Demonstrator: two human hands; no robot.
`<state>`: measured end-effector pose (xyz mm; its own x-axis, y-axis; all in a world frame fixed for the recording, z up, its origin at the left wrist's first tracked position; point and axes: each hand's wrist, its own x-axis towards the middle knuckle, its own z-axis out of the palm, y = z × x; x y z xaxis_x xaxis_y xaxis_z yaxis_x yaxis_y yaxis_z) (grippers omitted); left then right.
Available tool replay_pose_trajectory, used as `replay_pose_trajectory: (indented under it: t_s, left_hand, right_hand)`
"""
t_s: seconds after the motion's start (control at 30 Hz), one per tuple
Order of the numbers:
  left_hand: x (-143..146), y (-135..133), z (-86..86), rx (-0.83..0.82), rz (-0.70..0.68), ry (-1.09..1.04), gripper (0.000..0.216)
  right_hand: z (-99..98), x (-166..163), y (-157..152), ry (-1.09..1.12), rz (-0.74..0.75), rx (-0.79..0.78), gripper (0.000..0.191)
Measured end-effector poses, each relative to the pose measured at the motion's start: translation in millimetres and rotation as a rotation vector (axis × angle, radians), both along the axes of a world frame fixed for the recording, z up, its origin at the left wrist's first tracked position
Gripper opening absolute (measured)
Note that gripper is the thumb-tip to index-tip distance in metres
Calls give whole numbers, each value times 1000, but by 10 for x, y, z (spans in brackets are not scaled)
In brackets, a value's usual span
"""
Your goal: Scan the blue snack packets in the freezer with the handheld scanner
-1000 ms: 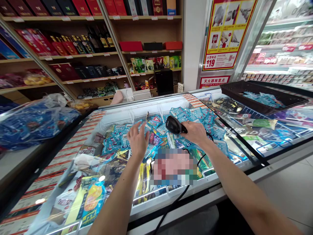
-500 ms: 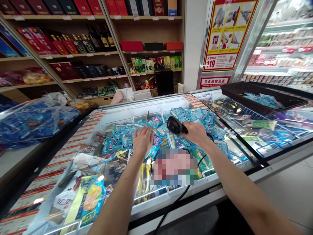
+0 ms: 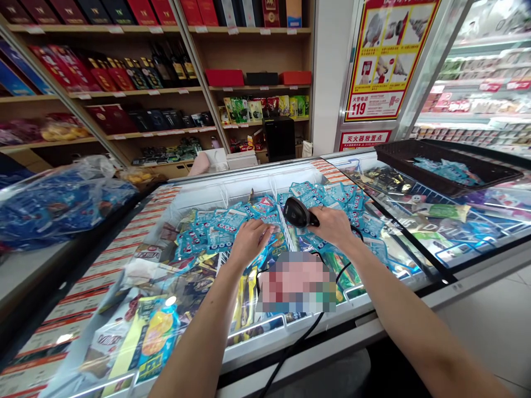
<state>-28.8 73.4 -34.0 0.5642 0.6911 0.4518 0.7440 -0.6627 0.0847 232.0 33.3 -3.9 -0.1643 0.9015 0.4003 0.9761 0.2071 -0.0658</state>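
Observation:
My right hand (image 3: 332, 225) is wrapped round the handle of a black handheld barcode scanner (image 3: 296, 212), its head pointing left over the blue packets. From the scanner a black cable (image 3: 298, 338) runs down past the front edge. Left of it, my left hand (image 3: 250, 240) hovers low over or rests among the packets, fingers stretched to the right and the thumb partly seen beneath. No item shows clearly in those fingers. Many small blue packets (image 3: 222, 228) are spread about both hands, at the glass-topped chest freezer (image 3: 199, 188); some extend right beyond the scanner (image 3: 332, 193).
A dark tray (image 3: 398, 160) with more blue packets stands at the right. Blue bags in clear plastic (image 3: 62, 204) lie at the left. Price labels (image 3: 78, 298) line the freezer's left rim. Shelves with boxes and bottles (image 3: 166, 66) stand behind. A blurred patch (image 3: 296, 282) covers part of the front.
My left hand has shifted right, toward the scanner, and its fingers have turned from pointing forward to pointing right. My right hand and the scanner stay nearly in place.

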Motion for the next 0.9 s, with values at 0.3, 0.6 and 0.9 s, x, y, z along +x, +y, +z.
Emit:
replay_pose_trajectory:
  t_s: [0.3, 0.6, 0.9]
  left_hand:
    - [-22, 111, -174, 4, 209, 20, 42]
    - [-6, 82, -153, -5, 251, -57, 55]
    - [-136, 199, -149, -42, 270, -472, 55]
  right_hand:
    - [5, -5, 3, -12, -3, 5, 35]
    - [13, -21, -9, -22, 3, -5, 35]
    - [-10, -17, 3, -31, 14, 15, 35]
